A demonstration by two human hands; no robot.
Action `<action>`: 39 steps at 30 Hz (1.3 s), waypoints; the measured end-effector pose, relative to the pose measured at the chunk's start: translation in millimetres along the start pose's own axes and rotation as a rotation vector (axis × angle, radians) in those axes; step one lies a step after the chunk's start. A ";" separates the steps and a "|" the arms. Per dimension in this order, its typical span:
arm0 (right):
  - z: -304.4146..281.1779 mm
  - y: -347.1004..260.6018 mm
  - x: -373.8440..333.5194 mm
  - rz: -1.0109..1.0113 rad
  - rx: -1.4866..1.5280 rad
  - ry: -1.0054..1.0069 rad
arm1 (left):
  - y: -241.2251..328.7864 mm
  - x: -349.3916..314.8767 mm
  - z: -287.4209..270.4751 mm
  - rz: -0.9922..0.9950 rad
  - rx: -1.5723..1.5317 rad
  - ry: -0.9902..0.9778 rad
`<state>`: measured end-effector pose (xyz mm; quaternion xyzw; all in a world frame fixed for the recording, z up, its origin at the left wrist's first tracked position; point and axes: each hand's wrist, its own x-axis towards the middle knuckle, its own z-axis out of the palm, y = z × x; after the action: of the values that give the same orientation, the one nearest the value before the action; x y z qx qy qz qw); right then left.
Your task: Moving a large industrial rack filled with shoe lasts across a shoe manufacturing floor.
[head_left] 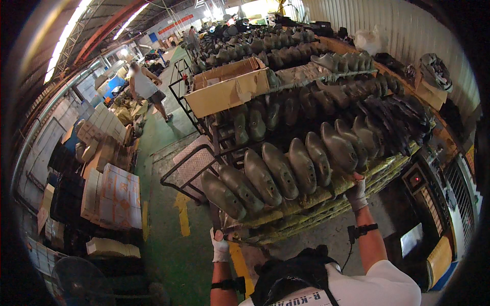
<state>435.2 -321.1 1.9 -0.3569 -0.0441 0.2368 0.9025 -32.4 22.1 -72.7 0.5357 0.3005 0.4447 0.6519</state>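
Note:
In front of me stands a wheeled rack (301, 203) with several yellowish, worn shelf layers. Along its near edge a row of dark olive shoe lasts (266, 174) leans, soles or sides towards me. My left hand (220, 246), in a white glove with the fingertips bare, is closed on the rack's near left corner. My right hand (357, 194), gloved the same way, grips the near shelf edge farther right, just below the lasts. Part of the fingers on both hands is hidden by the grip. Dark limp pieces (395, 117) lie on the rack's right end.
More racks of lasts (286, 56) stretch away behind, one carrying an open cardboard box (229, 86). A black tubular handle (189, 171) juts out left. A person (145, 86) walks on the green aisle (168, 255); stacked cartons (120, 196) line its left side. A machine (426, 188) stands right.

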 end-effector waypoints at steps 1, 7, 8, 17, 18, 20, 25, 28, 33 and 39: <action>-16.6 4.6 9.7 -0.043 -0.147 -0.082 | -2.6 -0.1 -5.2 -0.001 0.017 -0.002; -17.3 -3.1 5.3 0.001 0.010 -0.127 | 42.1 -10.4 37.5 -0.051 -0.170 -0.066; -40.7 -2.5 12.9 -0.050 -0.024 -0.124 | 53.2 -9.4 50.8 -0.089 -0.258 -0.124; 14.1 -8.5 -2.2 0.082 0.128 -0.212 | 42.2 -11.4 21.3 -0.193 -0.298 -0.185; 14.7 -13.0 -5.4 0.053 0.091 -0.199 | 34.6 -8.5 21.0 -0.205 -0.270 -0.159; 16.7 -18.8 -12.2 -0.042 -0.036 -0.149 | 17.8 -4.4 16.2 -0.268 -0.269 -0.105; 41.7 -14.0 -16.0 -0.078 -0.008 -0.221 | -33.3 7.2 -33.1 -0.114 -0.066 -0.128; 36.7 -15.7 -14.4 -0.043 -0.011 -0.259 | -37.0 6.3 -32.4 -0.203 -0.228 -0.083; 35.3 -11.0 -13.7 0.061 0.029 -0.207 | -15.6 7.0 -16.7 -0.201 -0.420 -0.095; 24.6 -17.3 -18.0 0.055 -0.036 -0.185 | 36.4 -2.7 44.2 -0.048 -0.258 0.004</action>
<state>420.1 -325.0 33.3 -0.3507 -0.1216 0.2926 0.8813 -4.6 1.7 -26.9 0.4393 0.2549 0.4652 0.7250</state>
